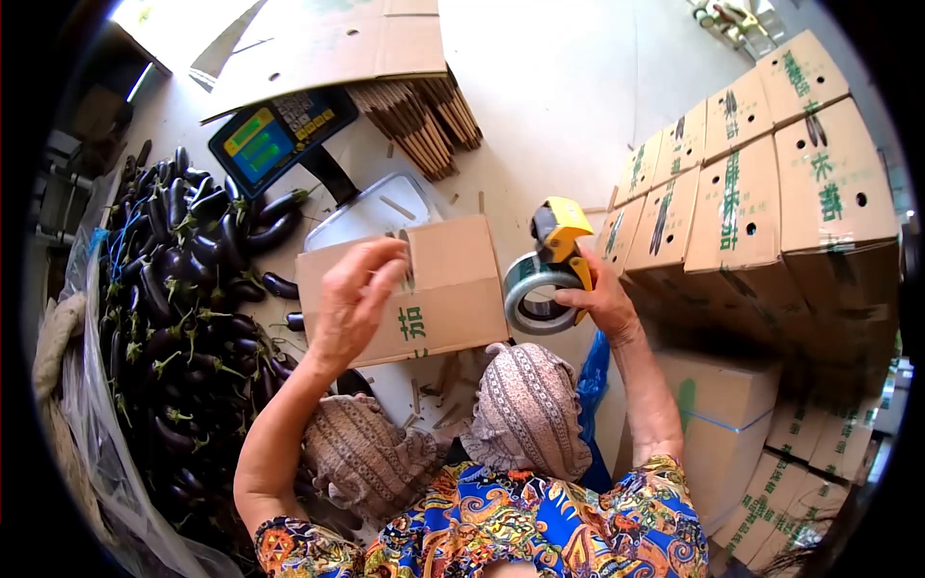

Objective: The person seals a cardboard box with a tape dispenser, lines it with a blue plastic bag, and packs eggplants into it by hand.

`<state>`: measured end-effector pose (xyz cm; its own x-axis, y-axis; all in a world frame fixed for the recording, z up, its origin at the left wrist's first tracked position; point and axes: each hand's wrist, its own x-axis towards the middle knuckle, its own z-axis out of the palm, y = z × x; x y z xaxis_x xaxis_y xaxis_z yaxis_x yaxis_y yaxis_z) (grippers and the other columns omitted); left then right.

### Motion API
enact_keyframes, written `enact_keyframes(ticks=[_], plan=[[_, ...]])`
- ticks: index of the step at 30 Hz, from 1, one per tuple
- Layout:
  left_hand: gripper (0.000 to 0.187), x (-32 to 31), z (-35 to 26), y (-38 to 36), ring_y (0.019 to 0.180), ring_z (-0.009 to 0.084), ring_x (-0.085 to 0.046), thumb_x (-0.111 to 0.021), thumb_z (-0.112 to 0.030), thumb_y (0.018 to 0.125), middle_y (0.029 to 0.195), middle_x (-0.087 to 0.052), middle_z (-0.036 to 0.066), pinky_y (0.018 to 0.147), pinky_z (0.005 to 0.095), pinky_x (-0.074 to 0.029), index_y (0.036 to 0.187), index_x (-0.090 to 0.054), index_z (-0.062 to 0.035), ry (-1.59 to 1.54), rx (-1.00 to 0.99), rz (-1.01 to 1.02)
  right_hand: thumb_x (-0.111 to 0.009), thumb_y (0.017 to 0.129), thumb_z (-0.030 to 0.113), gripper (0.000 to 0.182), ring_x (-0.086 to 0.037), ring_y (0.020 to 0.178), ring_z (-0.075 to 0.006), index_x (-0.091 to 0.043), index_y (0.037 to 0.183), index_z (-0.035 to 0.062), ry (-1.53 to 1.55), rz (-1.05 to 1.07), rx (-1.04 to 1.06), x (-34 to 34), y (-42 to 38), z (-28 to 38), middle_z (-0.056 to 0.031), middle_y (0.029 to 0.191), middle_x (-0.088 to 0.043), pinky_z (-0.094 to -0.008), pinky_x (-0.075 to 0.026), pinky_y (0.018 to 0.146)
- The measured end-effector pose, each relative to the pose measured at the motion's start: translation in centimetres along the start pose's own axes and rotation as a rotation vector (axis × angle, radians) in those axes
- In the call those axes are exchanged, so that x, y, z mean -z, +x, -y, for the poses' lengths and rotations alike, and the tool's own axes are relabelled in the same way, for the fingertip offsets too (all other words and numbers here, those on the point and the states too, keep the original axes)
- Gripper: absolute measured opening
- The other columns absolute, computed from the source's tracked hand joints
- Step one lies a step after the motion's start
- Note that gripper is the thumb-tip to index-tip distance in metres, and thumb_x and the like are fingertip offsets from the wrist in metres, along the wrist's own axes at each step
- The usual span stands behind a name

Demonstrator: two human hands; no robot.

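Observation:
A cardboard carton (448, 289) with green printed characters sits in front of me, its top flaps folded down. My right hand (602, 299) grips a yellow-and-black tape dispenser (562, 231) just right of the carton. A large roll of tape (521, 316) is mounted on the dispenser and faces the carton's side. Over the left part of the carton hovers my left hand (356, 294), its fingers loosely bent and somewhat apart, with nothing visible in them.
Eggplants (183, 279) lie heaped at the left beside plastic sheeting (116, 462). A scale display (279, 140) and metal platform (376, 207) stand behind the carton. Flattened cardboard (337, 48) is stacked at the back. Printed cartons (732, 207) rise at the right; another box (718, 424) is below.

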<state>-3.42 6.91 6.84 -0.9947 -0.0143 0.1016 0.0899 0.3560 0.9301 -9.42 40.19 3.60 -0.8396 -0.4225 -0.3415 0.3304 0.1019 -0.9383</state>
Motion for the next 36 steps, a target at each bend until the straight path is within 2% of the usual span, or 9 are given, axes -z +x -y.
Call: enact_keyframes(ticks=[3, 5, 11, 18, 24, 26, 30, 33, 36], plan=[[0.044, 0.0, -2.8, 0.2, 0.099, 0.0166, -0.063, -0.044, -0.037, 0.103, 0.103, -0.065, 0.010, 0.082, 0.0290, -0.053, 0.120, -0.058, 0.0010, -0.128, 0.097, 0.176, -0.085, 0.065, 0.009, 0.079, -0.059, 0.105, -0.0157, -0.046, 0.132, -0.0001, -0.350, 0.022, 0.197, -0.9, 0.5, 2.3, -0.0075, 0.114, -0.061, -0.0293, -0.048, 0.093], [0.050, 0.4, -5.5, 0.4, 0.099, 0.0173, -0.062, -0.044, -0.044, 0.101, 0.104, -0.064, 0.011, 0.083, 0.0308, -0.053, 0.121, -0.058, 0.0002, -0.295, 0.212, 0.173, -0.090, 0.061, 0.009, 0.089, -0.059, 0.109, -0.0182, -0.042, 0.135, 0.0007, -0.286, -0.011, 0.323, -2.7, -0.1, 3.3, -0.0093, 0.117, -0.060, -0.0313, -0.050, 0.095], [0.039, 1.0, -9.7, 0.5, 0.094, 0.0157, -0.059, -0.052, -0.030, 0.094, 0.104, -0.064, 0.010, 0.082, 0.0297, -0.049, 0.117, -0.060, 0.0001, -0.249, 0.242, 0.188, -0.087, 0.067, 0.003, 0.073, -0.064, 0.104, -0.0196, -0.046, 0.127, -0.0002, -0.450, -0.013, 0.539, -6.3, -0.3, 4.5, -0.0111, 0.115, -0.062, -0.0331, -0.054, 0.090], [0.030, 2.2, -6.5, -0.9, 0.094, 0.0149, -0.065, -0.048, -0.017, 0.100, 0.102, -0.068, 0.008, 0.084, 0.0288, -0.055, 0.117, -0.063, 0.0026, -0.860, 0.329, 0.212, -0.084, 0.072, 0.003, 0.068, -0.065, 0.101, -0.0206, -0.046, 0.128, 0.0003, -0.556, 0.018, 0.571, -7.9, 0.0, 4.5, -0.0127, 0.114, -0.063, -0.0322, -0.055, 0.087], [0.025, 2.7, -5.5, -1.6, 0.089, 0.0116, -0.064, -0.057, -0.022, 0.099, 0.097, -0.066, 0.006, 0.077, 0.0269, -0.055, 0.108, -0.065, -0.0005, -0.678, 0.268, 0.100, -0.089, 0.066, 0.012, 0.078, -0.066, 0.099, -0.0235, -0.042, 0.129, 0.0034, -0.728, 0.072, 0.656, -9.3, 0.7, 5.7, -0.0140, 0.109, -0.064, -0.0349, -0.055, 0.084], [0.021, 2.3, -3.9, -1.7, 0.082, 0.0103, -0.064, -0.062, -0.019, 0.097, 0.088, -0.066, 0.005, 0.070, 0.0258, -0.055, 0.102, -0.064, 0.0007, -0.657, 0.202, 0.011, -0.091, 0.063, 0.019, 0.080, -0.067, 0.095, -0.0314, -0.045, 0.127, 0.0059, -0.827, 0.101, 0.694, -10.7, 0.7, 7.3, -0.0169, 0.106, -0.065, -0.0385, -0.056, 0.082], [0.016, 2.6, -1.3, -1.9, 0.065, 0.0176, -0.065, -0.059, -0.013, 0.097, 0.074, -0.066, 0.014, 0.060, 0.0291, -0.051, 0.095, -0.060, 0.0028, 0.130, -0.242, -0.323, -0.088, 0.066, 0.024, 0.074, -0.068, 0.093, -0.0368, -0.049, 0.125, 0.0044, -0.959, 0.186, 0.659, -13.0, 1.4, 8.5, -0.0182, 0.104, -0.065, -0.0422, -0.056, 0.081], [0.010, 3.5, 0.3, -3.0, 0.068, 0.0331, -0.066, -0.059, -0.006, 0.093, 0.071, -0.063, 0.020, 0.060, 0.0376, -0.050, 0.086, -0.057, 0.0009, 0.106, -0.094, -0.348, -0.086, 0.069, 0.024, 0.068, -0.068, 0.091, -0.0365, -0.050, 0.124, 0.0038, -1.031, 0.258, 0.685, -14.5, 1.9, 9.3, -0.0186, 0.102, -0.065, -0.0418, -0.057, 0.079], [0.015, 5.5, 2.8, -4.9, 0.057, 0.0167, -0.058, -0.055, -0.012, 0.097, 0.070, -0.063, 0.008, 0.053, 0.0287, -0.046, 0.088, -0.060, -0.0016, -0.098, 0.164, -0.338, -0.084, 0.071, 0.023, 0.066, -0.068, 0.090, -0.0361, -0.051, 0.124, 0.0036, -1.121, 0.349, 0.690, -15.2, 2.6, 9.4, -0.0196, 0.100, -0.064, -0.0415, -0.057, 0.077]])
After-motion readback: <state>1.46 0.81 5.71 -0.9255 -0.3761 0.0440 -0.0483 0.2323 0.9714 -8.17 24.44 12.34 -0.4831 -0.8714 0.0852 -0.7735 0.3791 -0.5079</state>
